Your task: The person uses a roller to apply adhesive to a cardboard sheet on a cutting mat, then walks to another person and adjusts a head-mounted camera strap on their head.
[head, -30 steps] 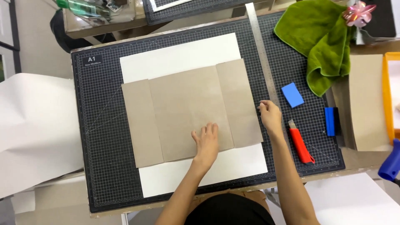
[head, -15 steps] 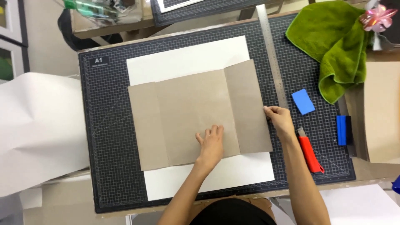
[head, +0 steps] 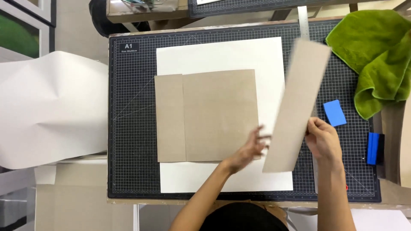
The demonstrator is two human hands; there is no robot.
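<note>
A black gridded cutting mat [head: 128, 128] carries a white sheet [head: 222, 53]. On the sheet lie a wide brown cardboard panel [head: 220, 115] and, against its left edge, a narrow cardboard strip [head: 169, 117]. My right hand [head: 323, 141] grips the right edge of a second long cardboard strip [head: 297, 102], which is lifted off the sheet, tilted and slightly blurred. My left hand [head: 250, 149] has its fingers spread at the wide panel's lower right corner, close to the lifted strip's left edge.
A green towel [head: 376, 55] lies at the top right. A small blue block [head: 334, 113] and a blue-handled tool [head: 373, 148] sit on the mat's right side. A metal ruler [head: 303, 21] runs behind the lifted strip. A large white paper [head: 51, 107] lies off the mat's left edge.
The right-hand cardboard strip, flat beside the wide panel before, is now lifted and swung away by my right hand. My left hand slid right to the panel's corner.
</note>
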